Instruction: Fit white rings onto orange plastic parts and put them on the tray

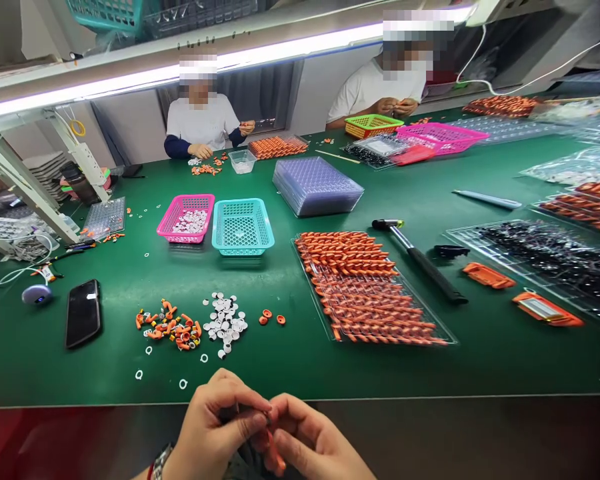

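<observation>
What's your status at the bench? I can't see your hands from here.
Left hand and right hand pinched together on a small orange part at the table edge. Loose orange and white pieces just ahead, untouched. Nothing between.

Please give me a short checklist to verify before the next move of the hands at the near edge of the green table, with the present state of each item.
1. Both hands meet on one piece: ok. The left hand and the right hand pinch a small orange part between the fingertips.
2. Part seen clearly: not ok, fingers cover most of it.
3. Loose orange pieces lie close in front: ok.
4. White caps lie beside them: ok.
5. Tray of orange parts has free rows: cannot tell.
6. Hammer lies away from the hands: ok.
</observation>
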Tool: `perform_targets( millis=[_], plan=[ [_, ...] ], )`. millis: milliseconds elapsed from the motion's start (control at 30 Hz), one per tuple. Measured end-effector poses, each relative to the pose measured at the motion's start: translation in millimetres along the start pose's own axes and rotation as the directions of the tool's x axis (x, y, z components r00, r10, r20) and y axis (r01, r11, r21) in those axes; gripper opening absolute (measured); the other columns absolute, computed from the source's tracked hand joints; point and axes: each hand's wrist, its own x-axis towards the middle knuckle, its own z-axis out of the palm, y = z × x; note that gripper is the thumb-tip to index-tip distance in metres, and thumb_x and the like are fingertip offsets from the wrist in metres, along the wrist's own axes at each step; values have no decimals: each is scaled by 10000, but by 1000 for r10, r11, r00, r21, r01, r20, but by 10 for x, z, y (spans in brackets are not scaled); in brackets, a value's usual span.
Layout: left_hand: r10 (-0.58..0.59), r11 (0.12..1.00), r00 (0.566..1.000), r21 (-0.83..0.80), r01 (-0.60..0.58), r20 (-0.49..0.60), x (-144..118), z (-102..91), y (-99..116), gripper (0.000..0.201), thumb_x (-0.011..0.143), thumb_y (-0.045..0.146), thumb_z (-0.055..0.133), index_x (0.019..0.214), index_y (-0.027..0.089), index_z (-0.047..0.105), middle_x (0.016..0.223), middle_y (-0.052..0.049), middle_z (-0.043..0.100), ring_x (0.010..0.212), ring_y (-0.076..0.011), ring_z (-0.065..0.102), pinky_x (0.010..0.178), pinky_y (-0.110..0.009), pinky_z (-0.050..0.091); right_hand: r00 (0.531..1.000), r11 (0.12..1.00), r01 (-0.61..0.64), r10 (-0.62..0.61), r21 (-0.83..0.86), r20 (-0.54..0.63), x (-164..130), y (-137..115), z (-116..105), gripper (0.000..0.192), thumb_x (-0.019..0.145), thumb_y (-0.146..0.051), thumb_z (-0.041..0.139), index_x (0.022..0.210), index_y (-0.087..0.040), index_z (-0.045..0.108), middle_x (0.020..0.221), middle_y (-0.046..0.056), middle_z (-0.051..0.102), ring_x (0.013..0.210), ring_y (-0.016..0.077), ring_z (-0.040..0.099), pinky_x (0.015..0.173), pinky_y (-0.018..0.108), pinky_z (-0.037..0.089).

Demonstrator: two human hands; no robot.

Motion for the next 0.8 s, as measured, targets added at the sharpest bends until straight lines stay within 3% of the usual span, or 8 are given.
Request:
perform_targets(
  millis=[100,200,333,433,600,800],
  plan=[
    [-7,1000,1000,-29,7,-9,8,-6,-9,255,775,473,764,830,228,810,717,-54,690,750,-179,577,700,-254,460,1000,994,1,-3,108,15,45,59,-17,317,664,-382,889,820,-172,710,688,-16,658,593,81,582,581,177,442],
    [-118,985,993,-132,115,-10,15,-20,-25,338,739,475,796,952,214,768,808,-39,689,756,-161,603,691,-237,471,1000,980,15,-12,197,-16,51,98,-18,287,626,-311,921,799,-195,724,707,-15,692,605,81,606,582,167,455],
    [-275,916,951,-261,304,143,25,-25,-38,353,732,464,805,827,140,702,714,-21,671,636,-116,596,615,-207,462,998,981,41,-30,189,-63,24,113,-15,282,619,-285,928,821,-212,745,706,-23,706,634,77,621,614,152,468],
    [-302,882,937,-323,344,175,28,-5,-15,347,724,437,818,771,128,665,669,-19,665,592,-107,596,592,-204,466,995,991,60,-49,118,-91,3,119,-16,241,658,-286,905,830,-225,749,714,-25,708,658,78,618,642,147,472],
    [-199,941,976,-260,215,86,-7,18,10,251,719,337,821,704,136,672,679,-24,664,616,-124,622,584,-199,473,979,991,131,-127,16,-160,5,143,-27,188,706,-325,866,833,-239,756,811,-9,704,739,103,614,700,158,483],
    [45,992,998,119,-39,-44,-115,2,-95,24,757,143,730,763,162,743,686,-45,708,591,-134,602,557,-206,440,961,980,193,-197,-38,-196,6,181,-28,138,734,-310,840,830,-269,749,804,-16,675,748,120,616,724,174,505]
  ],
)
